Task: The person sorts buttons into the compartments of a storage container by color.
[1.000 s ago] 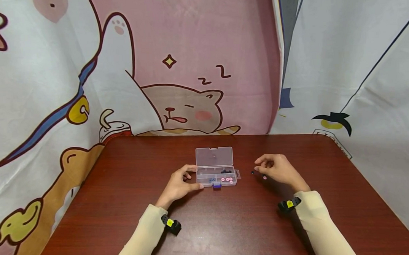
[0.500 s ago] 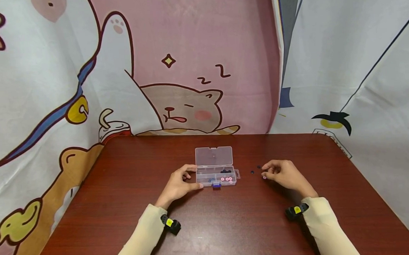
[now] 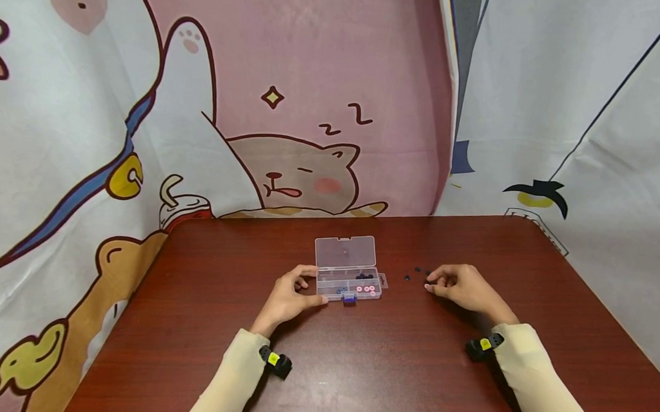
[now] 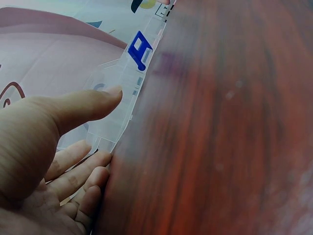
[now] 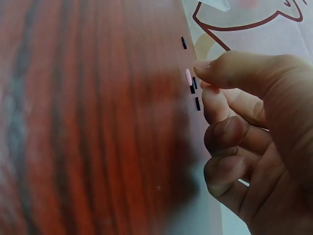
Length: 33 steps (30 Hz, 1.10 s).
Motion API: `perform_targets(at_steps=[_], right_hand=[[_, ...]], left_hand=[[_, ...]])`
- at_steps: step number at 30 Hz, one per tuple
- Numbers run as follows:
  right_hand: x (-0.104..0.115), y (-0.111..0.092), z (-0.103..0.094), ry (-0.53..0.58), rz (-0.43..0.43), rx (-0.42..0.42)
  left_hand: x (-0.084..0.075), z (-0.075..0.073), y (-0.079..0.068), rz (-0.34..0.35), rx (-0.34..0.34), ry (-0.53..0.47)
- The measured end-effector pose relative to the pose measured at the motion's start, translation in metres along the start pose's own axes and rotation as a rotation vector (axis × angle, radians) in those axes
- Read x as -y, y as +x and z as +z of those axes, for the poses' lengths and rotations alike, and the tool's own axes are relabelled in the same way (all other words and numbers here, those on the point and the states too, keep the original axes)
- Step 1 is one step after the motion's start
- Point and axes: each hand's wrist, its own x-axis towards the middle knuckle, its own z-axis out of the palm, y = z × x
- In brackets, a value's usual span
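A clear plastic compartment box (image 3: 334,295) stands in mid-table, its lid (image 3: 345,252) tipped back and blue latch (image 3: 349,300) in front. Inside lie pink beads (image 3: 366,288), black beads (image 3: 363,276) and blue beads (image 3: 341,289). My left hand (image 3: 286,298) holds the box's left end, thumb at the front corner, index finger farther back. My right hand (image 3: 463,286) hovers low right of the box, fingers loosely bent. Close by its thumb and index tips are a pink bead (image 5: 189,77) and several loose black beads (image 5: 184,42). No bead shows between the fingertips.
The brown wooden table (image 3: 337,365) reaches back to a hanging cartoon-printed cloth (image 3: 301,60). A clear hanging tab (image 3: 383,281) sticks out from the box's right end. Black cameras (image 3: 276,362) are strapped to both wrists.
My right hand has moved right and slightly nearer to me, uncovering black beads on the table. Its fingertips have come up to the pink bead. The left hand and box stay put.
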Motion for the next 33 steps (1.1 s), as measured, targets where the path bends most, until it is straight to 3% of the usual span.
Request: perform_targets(at_steps=[9, 33], right_hand=[[-0.0003, 0.0005, 0.0008, 0.004, 0.016, 0.027], [0.0013, 0.0041, 0.0039, -0.02, 0.037, 0.001]], left_hand=[[-0.0018, -0.0005, -0.0001, -0.006, 0.0, 0.004], [-0.0024, -0.0005, -0.0013, -0.001, -0.001, -0.007]])
